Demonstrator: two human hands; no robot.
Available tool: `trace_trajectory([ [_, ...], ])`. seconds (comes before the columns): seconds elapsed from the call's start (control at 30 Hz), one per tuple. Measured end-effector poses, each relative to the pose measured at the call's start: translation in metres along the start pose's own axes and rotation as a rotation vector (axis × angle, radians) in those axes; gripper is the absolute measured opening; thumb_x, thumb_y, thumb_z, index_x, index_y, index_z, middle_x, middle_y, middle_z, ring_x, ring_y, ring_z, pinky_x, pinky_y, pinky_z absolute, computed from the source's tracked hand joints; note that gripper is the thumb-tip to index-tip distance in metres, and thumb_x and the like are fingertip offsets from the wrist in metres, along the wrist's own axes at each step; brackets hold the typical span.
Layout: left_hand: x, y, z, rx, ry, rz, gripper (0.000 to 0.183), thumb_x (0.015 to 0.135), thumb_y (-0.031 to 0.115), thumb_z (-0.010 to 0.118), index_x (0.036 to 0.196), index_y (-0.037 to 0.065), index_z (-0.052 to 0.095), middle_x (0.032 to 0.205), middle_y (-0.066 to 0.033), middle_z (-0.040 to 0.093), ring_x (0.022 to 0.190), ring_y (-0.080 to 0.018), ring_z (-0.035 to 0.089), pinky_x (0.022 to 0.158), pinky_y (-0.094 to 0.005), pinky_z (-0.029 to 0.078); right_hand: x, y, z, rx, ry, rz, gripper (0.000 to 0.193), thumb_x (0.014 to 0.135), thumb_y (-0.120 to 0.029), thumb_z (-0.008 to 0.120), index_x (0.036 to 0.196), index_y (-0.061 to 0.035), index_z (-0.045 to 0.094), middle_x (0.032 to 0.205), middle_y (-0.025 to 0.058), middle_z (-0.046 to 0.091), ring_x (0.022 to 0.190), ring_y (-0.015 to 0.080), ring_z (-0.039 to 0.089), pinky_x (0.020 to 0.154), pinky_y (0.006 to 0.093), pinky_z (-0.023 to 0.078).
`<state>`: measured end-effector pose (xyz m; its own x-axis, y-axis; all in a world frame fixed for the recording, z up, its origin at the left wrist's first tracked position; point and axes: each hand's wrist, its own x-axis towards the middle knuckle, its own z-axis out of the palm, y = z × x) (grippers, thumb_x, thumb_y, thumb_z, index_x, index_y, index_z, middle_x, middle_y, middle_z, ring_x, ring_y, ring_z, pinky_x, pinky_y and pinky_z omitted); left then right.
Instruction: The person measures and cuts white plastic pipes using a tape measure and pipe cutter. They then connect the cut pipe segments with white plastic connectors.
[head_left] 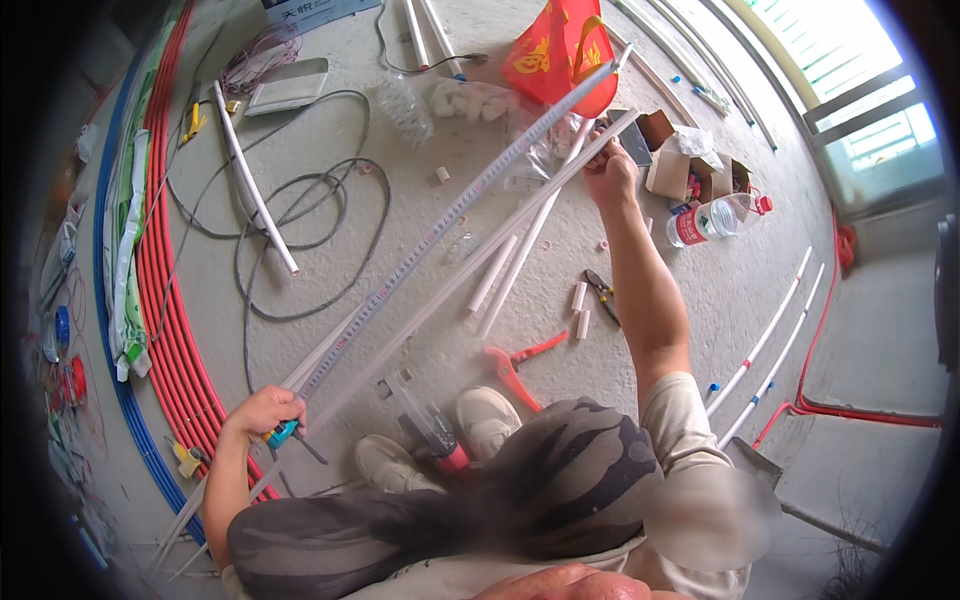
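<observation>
My left hand (pixel 270 412) is closed around a tape measure (pixel 282 434) with a teal case, at the lower left. Its long pale blade (pixel 440 228) runs out diagonally toward the red bag at the top. Stretched forward, my right hand (pixel 611 168) grips a white plastic pipe (pixel 545 196) near its far end. This pipe slants back toward my left hand, roughly alongside the blade; whether the left fingers also touch it I cannot tell. Beneath lie other white pipes (pixel 530 245). An orange-red pipe cutter (pixel 512 378) rests near my shoes, with pliers (pixel 600 287) and short pipe pieces (pixel 580 296) by my right forearm.
Red pipes (pixel 165 250) and blue pipes (pixel 118 290) run along the left. A grey cable (pixel 322 178) lies coiled on the concrete floor. Ahead are a red bag (pixel 540 55), open cardboard boxes (pixel 690 175) and a clear bottle (pixel 712 222). A window is at the upper right.
</observation>
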<state>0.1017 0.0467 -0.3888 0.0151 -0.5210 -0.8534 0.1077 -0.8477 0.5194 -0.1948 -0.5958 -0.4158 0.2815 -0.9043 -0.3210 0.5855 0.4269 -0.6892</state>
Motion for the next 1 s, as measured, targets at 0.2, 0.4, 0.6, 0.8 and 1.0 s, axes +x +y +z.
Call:
trace_trajectory([
  [0.2,0.0,-0.03,-0.002,0.055,-0.034,-0.063,0.031,0.106,0.02,0.063,0.089,-0.004,0.073,0.082,-0.0123,0.075,0.076,-0.0202,0.074,0.074,-0.0332,0.059,0.008,0.0,-0.007,0.059,-0.06,0.0,0.029,0.114,-0.019,0.039,0.118,-0.0017,0.062,0.083,0.0005,0.057,0.058,0.0085,0.039,0.054,0.0254,0.036],
  [0.4,-0.012,-0.041,-0.008,0.105,-0.026,-0.039,0.031,0.105,0.021,0.064,0.088,-0.004,0.073,0.082,-0.0119,0.076,0.077,-0.0201,0.074,0.074,-0.033,0.059,0.004,0.0,0.001,-0.05,-0.02,-0.014,0.027,0.11,-0.01,0.041,0.115,-0.0011,0.066,0.076,-0.0013,0.052,0.056,0.0086,0.039,0.052,0.0253,0.034],
  [0.6,-0.015,-0.036,-0.007,0.137,-0.01,-0.026,0.032,0.105,0.022,0.064,0.089,-0.004,0.073,0.082,-0.0115,0.076,0.076,-0.0192,0.074,0.074,-0.0325,0.059,0.01,0.0,-0.008,-0.024,0.007,-0.014,0.028,0.111,-0.014,0.041,0.117,-0.0013,0.066,0.077,-0.0016,0.051,0.058,0.0086,0.038,0.053,0.0248,0.034],
  [0.8,-0.019,-0.043,-0.007,0.094,0.007,-0.048,0.03,0.103,0.019,0.065,0.087,-0.005,0.074,0.081,-0.012,0.076,0.073,-0.018,0.072,0.07,-0.0305,0.057,0.014,0.001,-0.01,-0.014,-0.025,-0.01,0.032,0.113,-0.017,0.039,0.121,-0.003,0.066,0.077,-0.0025,0.049,0.059,0.0084,0.037,0.054,0.0249,0.033],
  [1.0,-0.025,-0.048,-0.009,0.134,0.021,-0.082,0.029,0.103,0.019,0.066,0.088,-0.004,0.074,0.084,-0.0109,0.075,0.075,-0.0163,0.071,0.072,-0.0301,0.055,0.019,-0.001,-0.013,0.011,0.011,-0.013,0.016,0.104,-0.008,0.051,0.093,-0.0073,0.062,0.075,0.0002,0.055,0.054,0.0099,0.04,0.048,0.0268,0.03],
])
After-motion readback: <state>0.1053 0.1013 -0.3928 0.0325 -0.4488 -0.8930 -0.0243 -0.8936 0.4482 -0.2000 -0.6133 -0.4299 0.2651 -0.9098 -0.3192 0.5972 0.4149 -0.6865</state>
